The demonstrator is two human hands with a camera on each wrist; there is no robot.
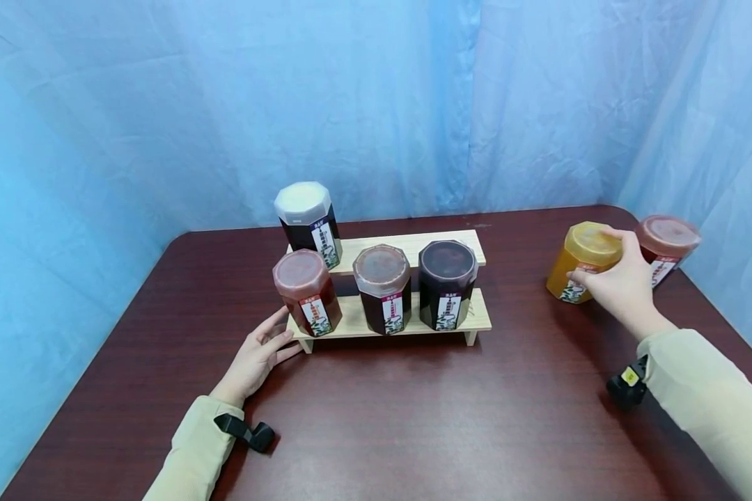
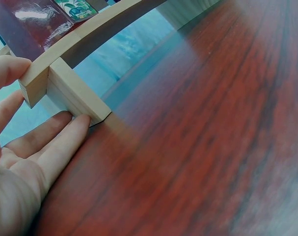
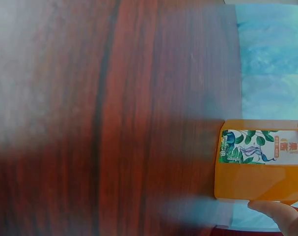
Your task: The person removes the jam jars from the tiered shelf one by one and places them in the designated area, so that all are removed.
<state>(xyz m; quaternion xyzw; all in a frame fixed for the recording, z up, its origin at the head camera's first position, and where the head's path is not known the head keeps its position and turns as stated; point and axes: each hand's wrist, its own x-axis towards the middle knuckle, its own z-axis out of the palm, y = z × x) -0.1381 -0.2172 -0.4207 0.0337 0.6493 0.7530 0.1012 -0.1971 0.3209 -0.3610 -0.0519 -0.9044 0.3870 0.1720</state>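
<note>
Right hand pinching yellow jar near tabletop's far-right corner, base contact hard to judge, while left hand, fingers spread, touches left end of wooden rack.

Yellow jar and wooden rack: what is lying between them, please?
The head view shows only bare tabletop between the yellow jar and the wooden rack.

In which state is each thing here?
Yellow faceted jar, lidded, right hand gripping it
Pale wooden two-tier rack, standing, left hand touching it
White-lidded dark faceted jar, upright, upper tier
Reddish-brown faceted jar, upright, lower left
Pink-labelled dark faceted jar, upright, lower middle
Blackish faceted jar, upright, lower right
Maroon faceted jar, lidded, partly hidden
</note>
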